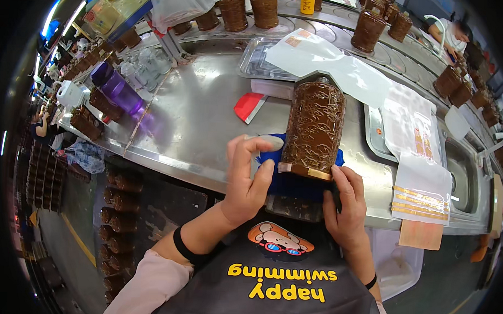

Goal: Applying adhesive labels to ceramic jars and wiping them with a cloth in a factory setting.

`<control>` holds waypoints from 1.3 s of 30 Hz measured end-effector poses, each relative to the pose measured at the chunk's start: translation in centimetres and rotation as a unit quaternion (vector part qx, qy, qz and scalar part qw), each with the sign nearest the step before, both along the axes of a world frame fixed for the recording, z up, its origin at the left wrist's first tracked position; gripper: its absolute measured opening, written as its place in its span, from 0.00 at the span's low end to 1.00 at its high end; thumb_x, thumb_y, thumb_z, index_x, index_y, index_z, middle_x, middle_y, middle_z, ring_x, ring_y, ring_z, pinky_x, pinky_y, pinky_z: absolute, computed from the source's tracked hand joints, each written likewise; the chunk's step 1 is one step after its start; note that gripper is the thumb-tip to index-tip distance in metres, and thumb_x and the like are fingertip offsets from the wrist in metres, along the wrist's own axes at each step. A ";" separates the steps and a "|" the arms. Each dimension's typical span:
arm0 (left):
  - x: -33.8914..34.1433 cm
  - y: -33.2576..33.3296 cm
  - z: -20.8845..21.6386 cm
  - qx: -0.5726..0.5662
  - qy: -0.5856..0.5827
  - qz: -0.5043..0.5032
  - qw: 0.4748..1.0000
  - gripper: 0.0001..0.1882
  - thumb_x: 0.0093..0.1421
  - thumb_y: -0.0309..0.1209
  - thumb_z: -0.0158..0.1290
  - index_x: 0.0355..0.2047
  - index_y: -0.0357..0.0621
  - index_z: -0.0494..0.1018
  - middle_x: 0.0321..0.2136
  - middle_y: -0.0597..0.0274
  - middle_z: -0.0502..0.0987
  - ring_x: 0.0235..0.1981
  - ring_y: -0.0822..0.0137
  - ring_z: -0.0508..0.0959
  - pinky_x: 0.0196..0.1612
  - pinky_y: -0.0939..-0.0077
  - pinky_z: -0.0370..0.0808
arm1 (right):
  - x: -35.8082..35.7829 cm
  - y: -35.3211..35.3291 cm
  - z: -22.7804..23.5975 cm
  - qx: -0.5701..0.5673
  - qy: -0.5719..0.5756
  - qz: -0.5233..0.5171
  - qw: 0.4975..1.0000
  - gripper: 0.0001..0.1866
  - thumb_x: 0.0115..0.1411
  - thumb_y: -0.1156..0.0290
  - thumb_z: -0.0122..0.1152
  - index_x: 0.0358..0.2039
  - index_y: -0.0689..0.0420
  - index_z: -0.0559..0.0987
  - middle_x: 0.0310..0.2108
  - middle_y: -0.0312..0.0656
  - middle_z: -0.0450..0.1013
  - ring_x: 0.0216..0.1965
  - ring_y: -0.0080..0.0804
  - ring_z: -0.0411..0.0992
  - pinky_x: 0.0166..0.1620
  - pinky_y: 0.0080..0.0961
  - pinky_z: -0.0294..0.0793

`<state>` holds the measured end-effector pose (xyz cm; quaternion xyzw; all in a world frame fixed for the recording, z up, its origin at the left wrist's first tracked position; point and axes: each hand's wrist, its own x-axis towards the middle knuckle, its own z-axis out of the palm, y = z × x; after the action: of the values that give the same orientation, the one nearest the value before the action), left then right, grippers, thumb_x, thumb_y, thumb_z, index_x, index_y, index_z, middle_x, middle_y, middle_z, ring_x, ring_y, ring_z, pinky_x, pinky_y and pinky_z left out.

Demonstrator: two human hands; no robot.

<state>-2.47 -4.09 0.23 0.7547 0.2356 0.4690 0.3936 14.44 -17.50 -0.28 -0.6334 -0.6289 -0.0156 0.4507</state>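
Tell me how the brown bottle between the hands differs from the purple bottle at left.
The brown bottle looks opaque with raised patterning; the purple bottle is see-through and smoother. The brown bottle has a gold strip near its base; the purple bottle shows none. The right hand touches the brown bottle; neither hand touches the purple bottle. Both look shiny.

Between my left fingers (251,147) and right fingers (343,183): brown bottle (314,126), raised swirling pattern | near my right: gold strip (319,174) | between them: blue cloth (295,187) | beyond my left: red, pale-edged piece (247,106)
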 end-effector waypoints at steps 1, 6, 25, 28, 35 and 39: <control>-0.8 0.1 -0.9 0.004 0.008 0.012 1.000 0.14 0.57 0.23 0.50 0.45 0.39 0.70 0.43 0.56 0.74 0.49 0.54 0.66 0.59 0.60 0.58 | 0.0 0.0 0.0 -0.001 -0.002 -0.002 1.000 0.30 0.49 0.87 0.59 0.56 0.64 0.70 0.48 0.54 0.68 0.48 0.50 0.69 0.51 0.37 0.72; -1.1 -0.5 -0.9 0.074 0.057 0.030 0.995 0.19 0.54 0.26 0.55 0.47 0.40 0.70 0.44 0.58 0.76 0.48 0.53 0.67 0.60 0.56 0.56 | 0.0 0.4 -0.2 0.002 0.008 -0.010 1.000 0.30 0.49 0.88 0.59 0.56 0.65 0.70 0.48 0.55 0.68 0.48 0.51 0.70 0.51 0.37 0.71; -0.8 0.8 -2.5 -0.093 0.041 -0.063 0.993 0.14 0.60 0.27 0.52 0.46 0.39 0.68 0.46 0.57 0.67 0.50 0.63 0.63 0.58 0.70 0.57 | -0.1 0.5 -0.3 -0.004 0.009 -0.012 1.000 0.30 0.50 0.87 0.59 0.57 0.63 0.70 0.48 0.55 0.68 0.48 0.52 0.70 0.51 0.38 0.71; -0.5 0.4 -2.2 -0.070 0.033 -0.045 0.996 0.12 0.61 0.31 0.53 0.44 0.41 0.70 0.42 0.58 0.70 0.49 0.59 0.64 0.57 0.66 0.58 | -0.1 0.5 -0.1 -0.001 0.003 -0.010 1.000 0.30 0.50 0.87 0.59 0.57 0.63 0.70 0.48 0.55 0.68 0.48 0.52 0.69 0.51 0.38 0.71; -0.1 0.0 -0.4 0.180 0.071 0.031 0.981 0.12 0.61 0.33 0.55 0.42 0.43 0.75 0.38 0.57 0.78 0.46 0.52 0.67 0.55 0.59 0.59 | 0.0 0.5 -0.1 -0.003 0.001 -0.012 1.000 0.31 0.48 0.88 0.59 0.56 0.64 0.70 0.48 0.55 0.68 0.47 0.51 0.69 0.50 0.38 0.72; -0.3 -0.4 -1.4 0.254 0.076 0.032 0.964 0.17 0.59 0.33 0.56 0.48 0.42 0.76 0.44 0.57 0.78 0.48 0.52 0.67 0.55 0.55 0.57 | 0.0 0.6 -0.1 0.008 -0.003 -0.008 1.000 0.32 0.48 0.89 0.59 0.56 0.63 0.70 0.48 0.55 0.68 0.47 0.50 0.70 0.50 0.38 0.72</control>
<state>-2.81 -4.45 -1.22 0.8554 0.1622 0.4668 0.1552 14.42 -16.93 -0.35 -0.6345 -0.6249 -0.0260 0.4541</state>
